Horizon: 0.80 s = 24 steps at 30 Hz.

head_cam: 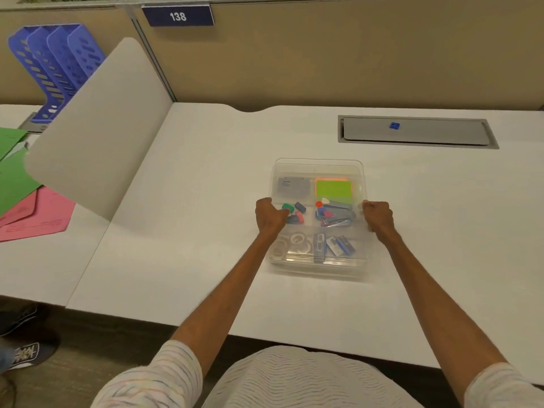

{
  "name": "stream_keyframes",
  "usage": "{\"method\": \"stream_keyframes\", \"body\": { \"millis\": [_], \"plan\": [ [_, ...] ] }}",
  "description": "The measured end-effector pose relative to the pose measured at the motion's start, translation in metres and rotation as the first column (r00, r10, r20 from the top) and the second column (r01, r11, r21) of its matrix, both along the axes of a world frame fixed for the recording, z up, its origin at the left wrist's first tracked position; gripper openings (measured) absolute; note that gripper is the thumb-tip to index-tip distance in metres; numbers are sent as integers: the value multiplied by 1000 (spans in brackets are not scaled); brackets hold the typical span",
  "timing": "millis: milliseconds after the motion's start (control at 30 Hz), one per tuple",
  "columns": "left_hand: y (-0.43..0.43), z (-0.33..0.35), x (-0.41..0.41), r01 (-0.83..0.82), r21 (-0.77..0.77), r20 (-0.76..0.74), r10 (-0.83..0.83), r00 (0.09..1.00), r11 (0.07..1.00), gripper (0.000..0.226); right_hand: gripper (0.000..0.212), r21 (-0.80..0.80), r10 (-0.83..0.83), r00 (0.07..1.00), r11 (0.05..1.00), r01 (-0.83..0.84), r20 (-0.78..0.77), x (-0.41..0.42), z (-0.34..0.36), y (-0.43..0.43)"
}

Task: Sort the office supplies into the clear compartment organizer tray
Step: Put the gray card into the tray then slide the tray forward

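Observation:
The clear organizer tray (318,164) sits on the white desk, its six compartments filled. A grey card pack (293,187) and green sticky notes (334,188) lie at the back. Coloured erasers (295,212) and mixed clips and pins (334,214) fill the middle row. Tape rolls (294,245) and blue staple boxes (335,245) are at the front. My left hand (269,214) grips the tray's left wall, and my right hand (378,216) grips its right wall, both at mid-length.
A grey cable hatch (418,132) with a small blue object (394,125) on it lies at the back right. A curved divider panel (100,128) stands left. Beyond it are blue file racks (56,66) and green and pink folders (26,201).

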State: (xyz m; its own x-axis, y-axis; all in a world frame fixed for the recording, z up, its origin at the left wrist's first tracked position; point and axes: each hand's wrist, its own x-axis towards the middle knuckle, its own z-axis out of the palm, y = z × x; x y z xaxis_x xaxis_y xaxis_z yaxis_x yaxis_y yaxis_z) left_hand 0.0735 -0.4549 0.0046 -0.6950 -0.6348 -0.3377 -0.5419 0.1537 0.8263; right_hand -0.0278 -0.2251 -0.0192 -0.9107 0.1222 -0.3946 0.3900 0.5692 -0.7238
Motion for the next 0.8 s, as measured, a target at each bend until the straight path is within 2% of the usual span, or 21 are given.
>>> {"method": "stream_keyframes", "body": {
  "millis": [67, 100, 133, 200, 300, 600, 667, 800],
  "plan": [
    [0, 2, -4, -45, 79, -18, 46, 999, 996, 26, 41, 33, 11, 999, 999, -12, 31, -1, 1, 4],
    [-2, 0, -7, -59, 113, -21, 61, 998, 992, 29, 42, 45, 10, 999, 999, -12, 31, -1, 1, 4],
    [-3, 3, -8, -77, 141, -20, 81, 997, 987, 31, 42, 53, 3, 1000, 999, -4, 24, 0, 2, 3],
    [-7, 3, -11, -91, 170, 11, 90, 996, 981, 19, 40, 79, -32, 999, 996, 34, -14, 4, 3, -1],
    [-12, 0, -8, -59, 151, 55, 52, 997, 987, 52, 42, 64, -100, 995, 993, 101, -23, 8, 3, -7],
    [-5, -9, 6, -21, 35, 2, 21, 1000, 999, 49, 42, -4, -123, 992, 992, 123, -15, 6, -1, -3],
    [0, -10, 4, -38, 39, 10, 38, 999, 998, 50, 43, 40, -122, 992, 992, 123, -30, 10, -2, -6],
    [-2, -7, -1, -88, 31, 6, 88, 996, 996, 47, 47, 237, -42, 996, 970, 58, -73, 23, -7, -4]
  ]
}}
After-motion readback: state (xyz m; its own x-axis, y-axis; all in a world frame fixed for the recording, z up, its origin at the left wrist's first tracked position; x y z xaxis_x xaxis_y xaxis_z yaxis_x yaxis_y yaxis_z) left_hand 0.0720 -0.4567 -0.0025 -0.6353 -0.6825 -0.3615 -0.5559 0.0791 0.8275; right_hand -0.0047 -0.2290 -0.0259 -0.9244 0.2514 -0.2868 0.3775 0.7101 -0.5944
